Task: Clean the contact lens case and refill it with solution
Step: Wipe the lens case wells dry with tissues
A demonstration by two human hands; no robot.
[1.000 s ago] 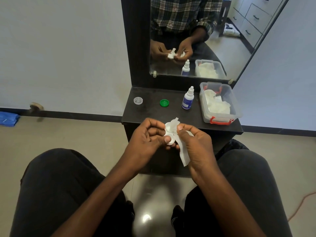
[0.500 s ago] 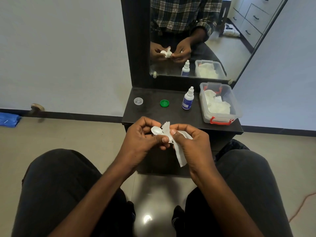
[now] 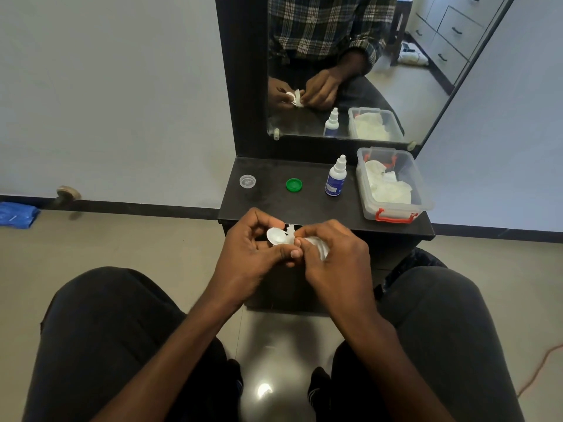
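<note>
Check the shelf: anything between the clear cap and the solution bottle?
Yes: the green cap lies between the clear cap and the solution bottle, apart from both, in the head view.

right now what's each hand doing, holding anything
Left hand: closed on the white contact lens case.
Right hand: closed on a white tissue, pressing it against the case.

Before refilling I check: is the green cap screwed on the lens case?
No, the green cap lies alone on the dark shelf.
</note>
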